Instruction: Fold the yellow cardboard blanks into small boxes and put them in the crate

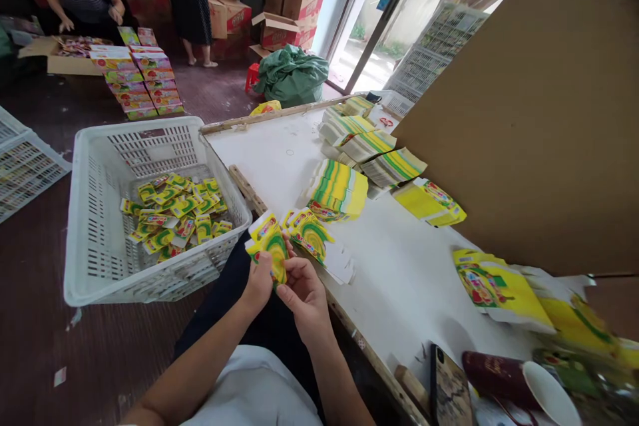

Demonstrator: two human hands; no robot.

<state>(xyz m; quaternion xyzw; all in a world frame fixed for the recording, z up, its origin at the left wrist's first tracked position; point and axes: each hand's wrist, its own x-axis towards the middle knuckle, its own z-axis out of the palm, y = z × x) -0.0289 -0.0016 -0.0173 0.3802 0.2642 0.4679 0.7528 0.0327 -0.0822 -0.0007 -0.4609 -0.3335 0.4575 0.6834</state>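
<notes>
My left hand (258, 281) and my right hand (302, 293) meet at the near edge of the white table (399, 266), both pinched on a small yellow-green printed carton (272, 247). A second flat carton (312, 236) lies on the table just right of it. A fanned stack of flat cartons (337, 190) stands behind. On the floor to my left, a white plastic basket (94, 213) holds several folded cartons (174, 213).
More carton stacks (369, 143) line the table's far side below a big cardboard sheet (539, 106). A phone (449, 389) and a cup (519, 383) lie at the near right. Two people work by boxes at the back left. A green sack (292, 76) sits by the door.
</notes>
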